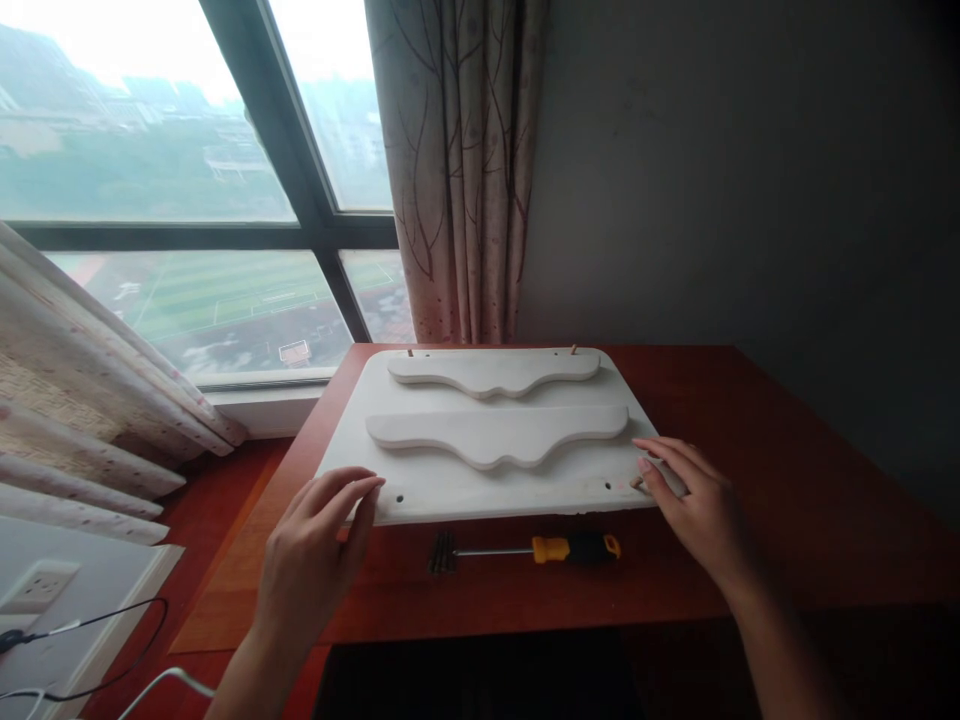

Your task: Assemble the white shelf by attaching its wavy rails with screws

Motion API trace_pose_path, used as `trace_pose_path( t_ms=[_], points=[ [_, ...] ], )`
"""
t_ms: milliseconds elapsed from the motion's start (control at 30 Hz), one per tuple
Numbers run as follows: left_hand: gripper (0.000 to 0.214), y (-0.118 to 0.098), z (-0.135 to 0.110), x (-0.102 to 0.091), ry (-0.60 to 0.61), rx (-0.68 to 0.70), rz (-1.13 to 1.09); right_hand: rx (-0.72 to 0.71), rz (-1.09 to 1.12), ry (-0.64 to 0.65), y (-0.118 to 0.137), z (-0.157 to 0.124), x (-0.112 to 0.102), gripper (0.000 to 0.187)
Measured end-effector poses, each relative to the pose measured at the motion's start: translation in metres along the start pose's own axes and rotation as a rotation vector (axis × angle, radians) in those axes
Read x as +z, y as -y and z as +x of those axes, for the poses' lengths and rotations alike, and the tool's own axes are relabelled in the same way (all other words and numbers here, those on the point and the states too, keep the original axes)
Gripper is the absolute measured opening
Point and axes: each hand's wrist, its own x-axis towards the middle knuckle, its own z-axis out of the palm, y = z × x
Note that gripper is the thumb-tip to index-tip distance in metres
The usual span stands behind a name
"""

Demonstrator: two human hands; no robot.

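A white board with rounded corners lies flat on the table, with small holes and short wooden pegs near its corners. Two white scalloped rails rest on it, one behind the other. My left hand is at the board's front left corner, fingertips drawn together; anything between them is hidden. Over the front right corner, my right hand has thumb and fingers apart, beside a wooden peg. A yellow and black screwdriver lies in front of the board, its tip by several dark screws.
The reddish-brown table stands against a grey wall. Behind and left are a window and patterned curtains. At lower left, a wall socket has a plugged-in black cable.
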Motion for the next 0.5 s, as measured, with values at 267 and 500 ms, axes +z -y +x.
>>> trace_pose_path(
  t_ms=[267, 500],
  points=[
    [0.026, 0.032, 0.067, -0.006, 0.073, -0.012, -0.011, -0.049, 0.042, 0.028, -0.037, 0.051, 0.009, 0.026],
    [0.038, 0.078, 0.153, 0.040, 0.282, 0.033, 0.003, -0.212, 0.006, 0.095, -0.069, 0.127, 0.033, 0.028]
  ],
)
